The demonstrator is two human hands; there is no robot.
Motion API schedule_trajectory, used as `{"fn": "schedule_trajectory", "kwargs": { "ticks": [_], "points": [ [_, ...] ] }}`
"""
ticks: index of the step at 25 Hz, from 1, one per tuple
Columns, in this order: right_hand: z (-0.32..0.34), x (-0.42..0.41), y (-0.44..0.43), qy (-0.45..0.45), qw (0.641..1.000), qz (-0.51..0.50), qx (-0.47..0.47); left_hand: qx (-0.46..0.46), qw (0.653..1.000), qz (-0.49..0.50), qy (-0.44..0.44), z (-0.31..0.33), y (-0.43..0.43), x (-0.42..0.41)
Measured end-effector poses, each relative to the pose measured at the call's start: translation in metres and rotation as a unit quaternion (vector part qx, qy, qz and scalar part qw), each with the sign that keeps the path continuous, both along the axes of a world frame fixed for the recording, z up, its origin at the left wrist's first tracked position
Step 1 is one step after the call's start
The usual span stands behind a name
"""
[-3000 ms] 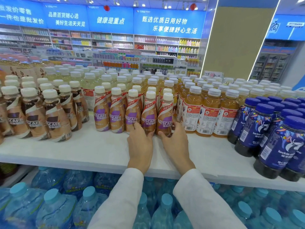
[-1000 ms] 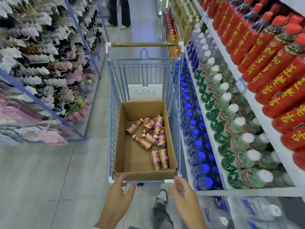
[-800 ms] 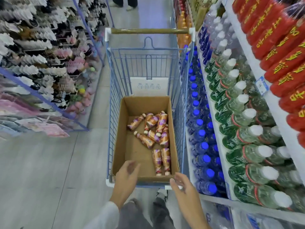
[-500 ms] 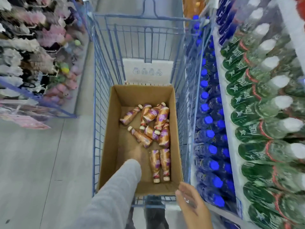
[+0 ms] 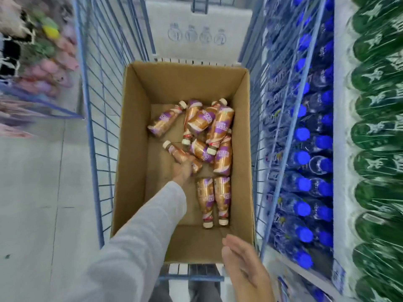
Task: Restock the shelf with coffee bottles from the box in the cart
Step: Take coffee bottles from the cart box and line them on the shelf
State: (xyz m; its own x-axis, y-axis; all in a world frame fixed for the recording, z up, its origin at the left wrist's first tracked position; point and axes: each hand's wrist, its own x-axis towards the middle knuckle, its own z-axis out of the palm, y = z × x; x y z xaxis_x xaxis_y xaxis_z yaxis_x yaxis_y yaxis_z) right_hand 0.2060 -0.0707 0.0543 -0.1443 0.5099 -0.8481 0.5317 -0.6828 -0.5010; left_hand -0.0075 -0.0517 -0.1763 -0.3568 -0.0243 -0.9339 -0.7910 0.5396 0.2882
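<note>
A cardboard box (image 5: 134, 149) sits inside the blue wire cart (image 5: 97, 149). Several brown-and-purple coffee bottles lie loose on its floor, most in a pile (image 5: 209, 125) toward the far right. Two more bottles (image 5: 213, 199) lie side by side nearer me. My left hand (image 5: 184, 171), arm in a grey sleeve, reaches down into the box and grips one coffee bottle (image 5: 177, 153) lying at a slant, its cap pointing far left. My right hand (image 5: 242, 267) hovers open, fingers straight, over the box's near right corner and holds nothing.
Close on the right stands a shelf unit with blue-capped water bottles (image 5: 303, 158) low down and green bottles (image 5: 379, 131) above them. A rack of pink and mixed small goods (image 5: 43, 68) lines the left. Grey floor (image 5: 43, 192) lies between the rack and the cart.
The view has dropped closer to the box. My left hand went from the cart's near rim down inside the box onto a bottle. My right hand stayed by the near right corner.
</note>
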Motion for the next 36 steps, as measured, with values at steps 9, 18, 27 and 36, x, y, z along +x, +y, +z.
{"fn": "schedule_trajectory", "kwargs": {
  "ticks": [9, 18, 27, 36],
  "points": [
    [-0.09, -0.066, 0.011, 0.107, 0.903, -0.29, -0.298, 0.098, 0.994, -0.035, 0.038, 0.137, -0.129, 0.017],
    [-0.209, -0.124, 0.016, 0.059, 0.728, -0.639, -0.241, 0.036, 0.998, -0.041, 0.033, 0.189, -0.197, 0.026],
    [-0.095, -0.109, -0.012, 0.198, 0.825, -0.466, -0.252, 0.121, 0.991, -0.02, 0.059, 0.221, -0.185, 0.023],
    [0.105, -0.017, -0.003, 0.36, 0.897, -0.188, -0.176, 0.261, 0.954, -0.021, 0.147, 0.336, -0.169, 0.07]
  ]
}}
